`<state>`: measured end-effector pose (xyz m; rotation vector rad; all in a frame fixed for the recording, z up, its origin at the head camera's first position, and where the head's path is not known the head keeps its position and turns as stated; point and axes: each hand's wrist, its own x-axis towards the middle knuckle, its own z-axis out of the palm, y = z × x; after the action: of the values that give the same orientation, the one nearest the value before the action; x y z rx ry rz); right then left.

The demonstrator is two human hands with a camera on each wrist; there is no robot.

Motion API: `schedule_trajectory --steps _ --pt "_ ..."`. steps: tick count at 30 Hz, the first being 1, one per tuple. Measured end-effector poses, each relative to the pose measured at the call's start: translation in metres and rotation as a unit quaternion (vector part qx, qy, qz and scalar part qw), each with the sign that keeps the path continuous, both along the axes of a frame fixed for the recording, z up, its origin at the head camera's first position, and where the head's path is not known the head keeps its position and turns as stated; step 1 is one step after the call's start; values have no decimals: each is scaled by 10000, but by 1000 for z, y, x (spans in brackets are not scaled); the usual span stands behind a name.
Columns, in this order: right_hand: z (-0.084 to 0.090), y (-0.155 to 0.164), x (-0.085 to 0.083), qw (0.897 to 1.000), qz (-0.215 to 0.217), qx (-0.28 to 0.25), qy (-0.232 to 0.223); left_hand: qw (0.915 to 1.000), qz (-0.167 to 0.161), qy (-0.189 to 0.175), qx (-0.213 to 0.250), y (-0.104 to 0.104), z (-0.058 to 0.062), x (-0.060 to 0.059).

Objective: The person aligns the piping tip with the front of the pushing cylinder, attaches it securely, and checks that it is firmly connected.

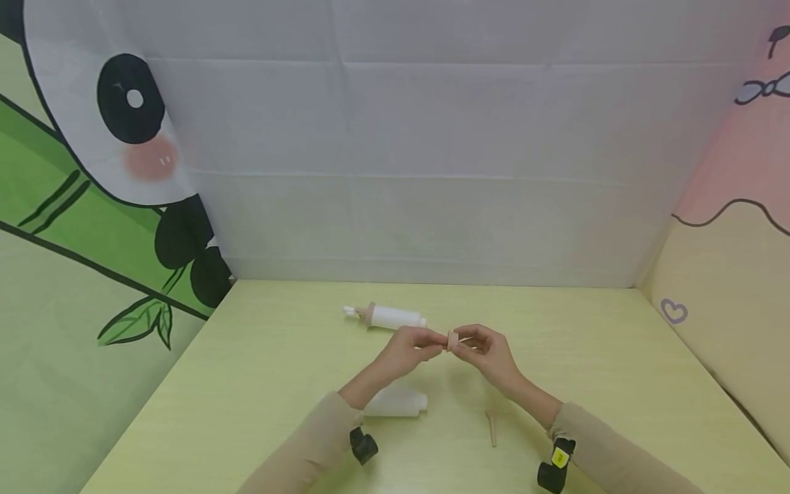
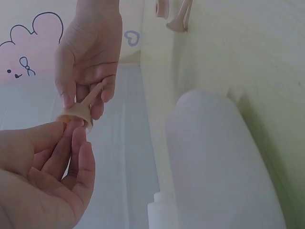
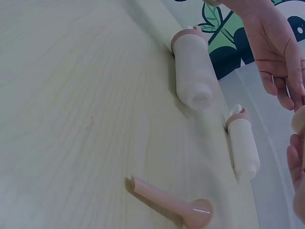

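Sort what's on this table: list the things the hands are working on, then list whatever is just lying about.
In hand:
- small tan cap with a stem, pinched by the left hand and the right hand

Lying about:
- white bottle on the table, beside the left forearm
- second white bottle with a tan collar, farther back
- loose tan peg near the right forearm

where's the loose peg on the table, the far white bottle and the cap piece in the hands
loose peg (image 1: 491,427), head view, mid shaft
far white bottle (image 1: 395,317), head view, middle of body
cap piece (image 2: 76,114), left wrist view, its flared end
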<state>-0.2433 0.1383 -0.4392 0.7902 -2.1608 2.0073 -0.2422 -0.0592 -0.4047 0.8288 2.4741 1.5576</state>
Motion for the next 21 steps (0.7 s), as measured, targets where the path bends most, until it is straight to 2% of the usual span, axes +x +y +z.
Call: schedule_trajectory --steps 3,8,15,21 --pt "1 0 1 10000 -56 30 -27 9996 -112 178 -171 -7 5 -4" --pt "3 0 1 9999 -80 68 57 9993 -50 216 -316 -22 11 -15" --pt "4 1 1 10000 -41 9 86 9969 462 314 -549 -53 20 -32" --pt "3 1 1 9999 -87 71 89 9935 852 251 -713 -72 16 -46"
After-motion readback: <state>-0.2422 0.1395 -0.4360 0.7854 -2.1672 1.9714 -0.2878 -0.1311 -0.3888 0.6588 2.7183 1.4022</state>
